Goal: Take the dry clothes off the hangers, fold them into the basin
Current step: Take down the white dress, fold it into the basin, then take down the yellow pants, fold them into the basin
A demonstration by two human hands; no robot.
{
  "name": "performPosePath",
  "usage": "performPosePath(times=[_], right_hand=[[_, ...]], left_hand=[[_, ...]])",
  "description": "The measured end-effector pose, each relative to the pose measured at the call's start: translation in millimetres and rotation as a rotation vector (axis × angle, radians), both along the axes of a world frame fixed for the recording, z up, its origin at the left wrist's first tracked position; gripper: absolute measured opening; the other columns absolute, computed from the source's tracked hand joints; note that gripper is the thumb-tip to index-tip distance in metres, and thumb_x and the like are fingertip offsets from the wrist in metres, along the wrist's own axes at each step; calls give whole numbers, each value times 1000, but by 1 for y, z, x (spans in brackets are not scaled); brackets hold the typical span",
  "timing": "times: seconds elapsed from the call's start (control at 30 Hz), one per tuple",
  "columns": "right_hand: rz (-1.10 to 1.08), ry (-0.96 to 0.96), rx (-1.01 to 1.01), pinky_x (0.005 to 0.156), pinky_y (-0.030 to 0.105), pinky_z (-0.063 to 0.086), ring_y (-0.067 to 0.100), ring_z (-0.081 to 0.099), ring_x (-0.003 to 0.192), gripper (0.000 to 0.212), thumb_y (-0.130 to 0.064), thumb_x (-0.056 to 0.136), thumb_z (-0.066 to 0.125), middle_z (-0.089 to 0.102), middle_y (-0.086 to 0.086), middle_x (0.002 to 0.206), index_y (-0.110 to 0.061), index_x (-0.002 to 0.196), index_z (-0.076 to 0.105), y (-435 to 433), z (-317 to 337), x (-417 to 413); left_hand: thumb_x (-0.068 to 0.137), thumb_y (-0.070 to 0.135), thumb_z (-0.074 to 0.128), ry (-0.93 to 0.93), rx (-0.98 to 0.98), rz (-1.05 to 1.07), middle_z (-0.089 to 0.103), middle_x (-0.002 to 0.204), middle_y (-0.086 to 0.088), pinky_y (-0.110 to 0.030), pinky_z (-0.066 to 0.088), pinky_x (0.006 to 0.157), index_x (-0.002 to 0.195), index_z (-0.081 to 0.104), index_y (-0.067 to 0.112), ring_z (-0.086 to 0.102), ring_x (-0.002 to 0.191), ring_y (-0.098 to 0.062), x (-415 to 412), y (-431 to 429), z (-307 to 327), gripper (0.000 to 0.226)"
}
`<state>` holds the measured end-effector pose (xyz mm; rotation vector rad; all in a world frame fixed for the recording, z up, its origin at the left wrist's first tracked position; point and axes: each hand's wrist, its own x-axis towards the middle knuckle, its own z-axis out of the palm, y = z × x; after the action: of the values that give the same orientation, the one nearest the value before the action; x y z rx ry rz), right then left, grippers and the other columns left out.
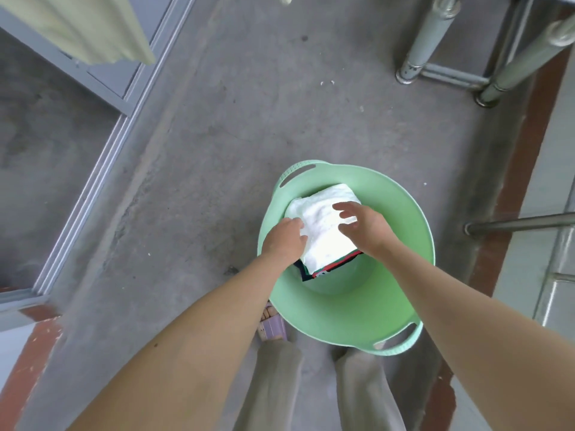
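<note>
A light green basin [389, 293] with two handles stands on the concrete floor. Inside it lies a folded white cloth [323, 225] on top of a folded dark garment with red and green stripes [329, 269]. My left hand [284, 241] rests on the white cloth's left edge, fingers bent against the fabric. My right hand [362, 227] hovers over the cloth's right side, fingers spread and relaxed, holding nothing. A pale yellow-green cloth [84, 29] hangs at the top left.
Metal rack legs [423, 42] stand at the top right, and a metal bar [522, 223] juts in from the right. A grey door frame [93, 169] runs down the left. My feet and trouser legs [280, 368] are just behind the basin.
</note>
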<state>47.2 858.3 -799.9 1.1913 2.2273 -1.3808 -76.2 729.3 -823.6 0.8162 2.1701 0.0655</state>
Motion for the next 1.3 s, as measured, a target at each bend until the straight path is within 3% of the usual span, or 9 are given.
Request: performPosePath(times=[0.13,0.37,0.57,0.83,1.07,1.2,1.3], right_hand=[[-7,-34,3,73,23,41,12,55,95,40,-14,90,56,61,-3,120,-28,127,56,-10,54,-2],[-98,-18,-33,75,19,38,11,54,93,38,-11,90,55,61,-1,120,-25,126,57,-64,145,5],[-168,57,8,76,16,36,9,53,93,34,-11,92,55,62,0,121,-20,124,60,-93,221,-10],[-92,130,129,85,14,36,15,58,109,32,-10,91,54,63,-2,124,-18,121,63,-102,303,-40],[19,191,194,83,17,38,11,55,93,32,-13,89,55,64,-2,120,-23,118,65,-88,356,-82],[106,256,246,86,17,38,16,59,106,32,-13,89,54,64,-3,120,-23,118,64,-75,394,-109],[141,331,273,87,17,38,15,59,105,31,-13,90,54,63,-5,118,-23,117,65,-61,423,-126]], left_hand=[[96,21,47,-48,33,-74,58,129,-5,-35,46,94,126,54,15,55,115,-25,-7,-4,64,31],[92,17,50,-110,211,75,66,116,-6,-32,49,88,114,63,16,61,102,-25,-31,-27,167,25],[91,16,52,-56,270,19,68,108,-1,-26,44,82,109,64,18,62,100,-21,-58,-56,250,21],[90,19,56,46,382,-17,70,104,0,-19,39,75,107,66,19,63,99,-17,-93,-77,334,20],[90,15,56,104,490,34,68,102,-2,-21,43,79,111,64,16,63,97,-19,-115,-84,395,22],[92,16,56,158,544,88,63,99,4,-16,38,72,111,64,16,60,91,-12,-131,-91,441,20],[92,18,57,223,573,127,61,96,9,-13,38,70,108,65,20,58,88,-7,-149,-96,476,17]])
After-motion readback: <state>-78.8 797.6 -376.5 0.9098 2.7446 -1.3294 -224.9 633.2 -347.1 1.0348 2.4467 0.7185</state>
